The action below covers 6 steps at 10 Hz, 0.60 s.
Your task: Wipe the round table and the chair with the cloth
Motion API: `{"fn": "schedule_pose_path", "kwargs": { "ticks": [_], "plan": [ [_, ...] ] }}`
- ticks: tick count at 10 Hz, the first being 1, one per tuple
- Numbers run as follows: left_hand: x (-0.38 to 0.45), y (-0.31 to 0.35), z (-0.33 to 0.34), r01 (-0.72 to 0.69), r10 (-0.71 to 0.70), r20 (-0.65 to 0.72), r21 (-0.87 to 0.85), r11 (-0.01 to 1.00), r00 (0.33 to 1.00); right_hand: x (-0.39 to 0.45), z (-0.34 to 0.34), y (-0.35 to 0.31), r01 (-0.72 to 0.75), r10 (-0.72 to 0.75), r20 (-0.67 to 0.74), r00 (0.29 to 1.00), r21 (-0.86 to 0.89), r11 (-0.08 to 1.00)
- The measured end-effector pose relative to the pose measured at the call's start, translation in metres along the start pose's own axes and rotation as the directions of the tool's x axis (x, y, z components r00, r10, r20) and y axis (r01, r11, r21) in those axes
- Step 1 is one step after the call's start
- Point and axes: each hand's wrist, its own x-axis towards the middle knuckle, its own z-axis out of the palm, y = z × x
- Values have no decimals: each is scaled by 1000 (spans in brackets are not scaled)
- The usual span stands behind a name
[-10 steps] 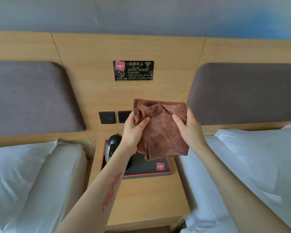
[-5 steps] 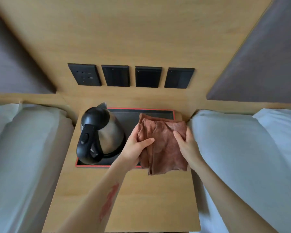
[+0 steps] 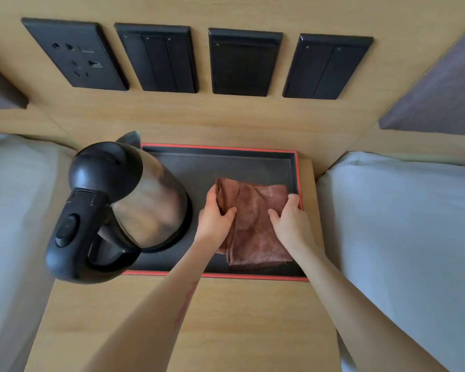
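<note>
A folded brown cloth (image 3: 255, 224) lies in the right half of a black tray with a red rim (image 3: 220, 147) on a wooden nightstand (image 3: 226, 318). My left hand (image 3: 215, 214) grips the cloth's left edge, thumb on top. My right hand (image 3: 290, 220) grips its right edge, close to the tray's right rim. No round table or chair is in view.
A steel kettle with a black handle and lid (image 3: 118, 208) stands in the tray's left half, just left of my left hand. Black socket and switch plates (image 3: 156, 57) line the wooden wall behind. White beds (image 3: 403, 224) flank the nightstand on both sides.
Both hands have lowered the cloth from in front of the wall down into the tray. The view has tilted down and moved closer to the nightstand.
</note>
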Motion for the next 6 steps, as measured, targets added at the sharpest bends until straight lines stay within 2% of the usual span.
{"fn": "schedule_pose_path", "kwargs": {
  "ticks": [1,2,4,5,6],
  "plan": [
    [-4,5,0,-13,11,7,250,968,1000,-4,0,-2,-22,26,21,999,-170,985],
    [-10,20,-6,-75,61,44,508,858,997,-10,-13,-13,-10,32,66,997,-311,950],
    [-41,109,-51,-255,206,152,624,738,967,-38,-100,-76,181,-157,92,983,-382,906],
    [-67,190,-89,-333,322,142,653,680,936,-59,-174,-128,241,-260,-2,966,-363,900],
    [-106,269,-132,-400,402,157,657,639,902,-94,-252,-179,263,-302,-72,951,-330,906]
  ]
}}
